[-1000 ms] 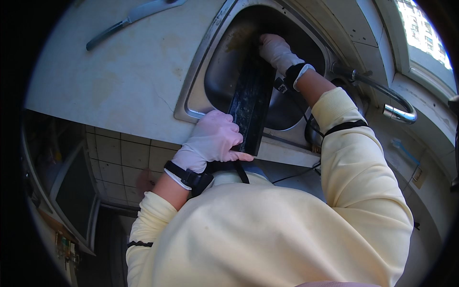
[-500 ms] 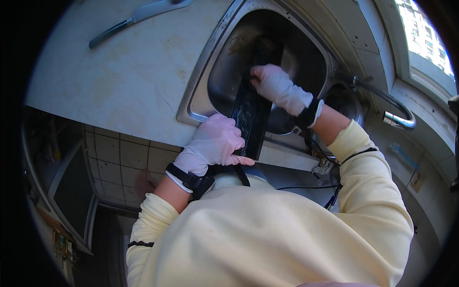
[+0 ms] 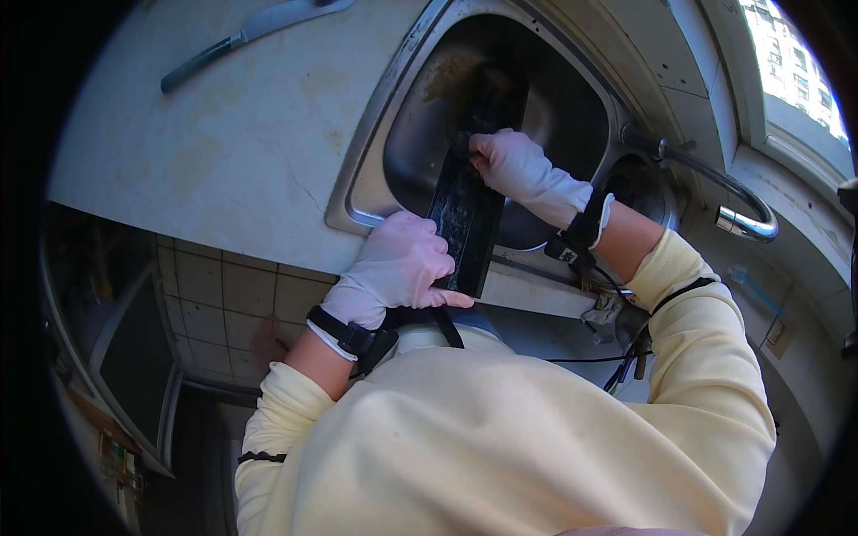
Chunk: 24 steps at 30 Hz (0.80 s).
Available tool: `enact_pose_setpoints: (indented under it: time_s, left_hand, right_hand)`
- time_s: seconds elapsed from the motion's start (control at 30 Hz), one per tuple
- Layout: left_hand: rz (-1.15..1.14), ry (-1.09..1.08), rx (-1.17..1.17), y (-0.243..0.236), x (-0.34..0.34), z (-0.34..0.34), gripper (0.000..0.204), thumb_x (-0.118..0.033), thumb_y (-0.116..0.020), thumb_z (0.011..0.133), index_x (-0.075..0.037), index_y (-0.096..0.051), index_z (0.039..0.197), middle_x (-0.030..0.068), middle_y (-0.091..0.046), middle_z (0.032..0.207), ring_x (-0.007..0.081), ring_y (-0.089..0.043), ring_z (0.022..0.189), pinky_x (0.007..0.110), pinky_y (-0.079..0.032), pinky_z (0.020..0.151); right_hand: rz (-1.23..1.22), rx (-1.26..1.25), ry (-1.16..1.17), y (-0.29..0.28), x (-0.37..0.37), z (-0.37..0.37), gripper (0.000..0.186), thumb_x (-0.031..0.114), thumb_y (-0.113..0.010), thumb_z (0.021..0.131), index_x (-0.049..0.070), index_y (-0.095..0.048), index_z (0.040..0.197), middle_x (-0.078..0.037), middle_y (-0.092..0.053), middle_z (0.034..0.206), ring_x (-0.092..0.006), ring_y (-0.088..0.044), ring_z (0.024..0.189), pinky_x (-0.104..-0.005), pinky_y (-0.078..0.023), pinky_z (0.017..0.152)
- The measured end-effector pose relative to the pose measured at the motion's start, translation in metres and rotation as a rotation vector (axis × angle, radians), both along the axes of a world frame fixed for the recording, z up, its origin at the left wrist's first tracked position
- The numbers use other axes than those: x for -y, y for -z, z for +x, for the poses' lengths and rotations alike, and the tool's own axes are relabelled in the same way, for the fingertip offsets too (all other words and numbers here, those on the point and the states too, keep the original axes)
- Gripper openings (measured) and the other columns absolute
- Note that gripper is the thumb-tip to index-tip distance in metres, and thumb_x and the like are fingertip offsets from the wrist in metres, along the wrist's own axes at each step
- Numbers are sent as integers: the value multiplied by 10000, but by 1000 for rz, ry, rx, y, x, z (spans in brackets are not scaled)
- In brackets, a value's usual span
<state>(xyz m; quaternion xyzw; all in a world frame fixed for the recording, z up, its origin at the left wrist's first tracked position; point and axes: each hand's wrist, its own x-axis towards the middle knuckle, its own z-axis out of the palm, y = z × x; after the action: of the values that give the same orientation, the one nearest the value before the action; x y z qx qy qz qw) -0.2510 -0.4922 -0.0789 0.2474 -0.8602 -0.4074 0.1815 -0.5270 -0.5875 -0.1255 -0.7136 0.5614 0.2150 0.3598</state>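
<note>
A long, narrow black trough-like piece [image 3: 476, 210] slants from the sink's near edge down into the basin, with whitish wet streaks or suds on it. My left hand [image 3: 407, 259], in a pale pink glove, grips its near end at the left edge, thumb across the end. Farther up the piece, my right hand [image 3: 523, 170], gloved the same way, is closed on a small dark scrubber [image 3: 460, 144] that pokes out past the fingers. The scrubber looks pressed to the black surface. Its exact kind is hard to make out.
The steel sink [image 3: 351, 192] has brownish grime inside. A curved faucet [image 3: 749, 223] stands to its right, beside a smaller round basin [image 3: 639, 192]. On the counter [image 3: 223, 161] at the far left lies a cleaver-like knife [image 3: 241, 40]. Dark cables [image 3: 590, 360] hang below my right forearm.
My right hand has shifted slightly toward me along the black piece, and the scrubber shows more clearly beside its fingers. My left hand keeps its hold on the near end.
</note>
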Motion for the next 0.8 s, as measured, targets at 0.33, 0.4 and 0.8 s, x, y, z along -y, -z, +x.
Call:
enact_pose_setpoints:
  time_s: [0.33,0.4,0.8]
  left_hand:
    - [2,-18,-15,0,0,1,586,-740,-821,786,-176,-758,643,-4,-666,684,225,-660,781,392,-504,760]
    - [8,6,42,0,-1,1,577,-754,-816,771,-185,-795,682,-22,-679,692,211,-672,812,389,-498,804]
    - [-5,15,52,-2,0,2,563,-740,-828,762,-182,-795,693,-23,-679,696,212,-673,814,381,-500,814]
  right_hand:
    - [31,-111,20,-10,6,9,312,157,-746,973,139,-793,1280,-164,-777,1234,-381,-746,1181,-459,-606,1046]
    - [154,-118,8,-16,2,17,356,156,-760,960,138,-781,1315,-160,-774,1202,-375,-733,1201,-459,-600,1048]
    - [-18,-27,2,-8,2,14,214,164,-774,955,127,-808,1163,-178,-791,1084,-400,-761,1041,-475,-624,958]
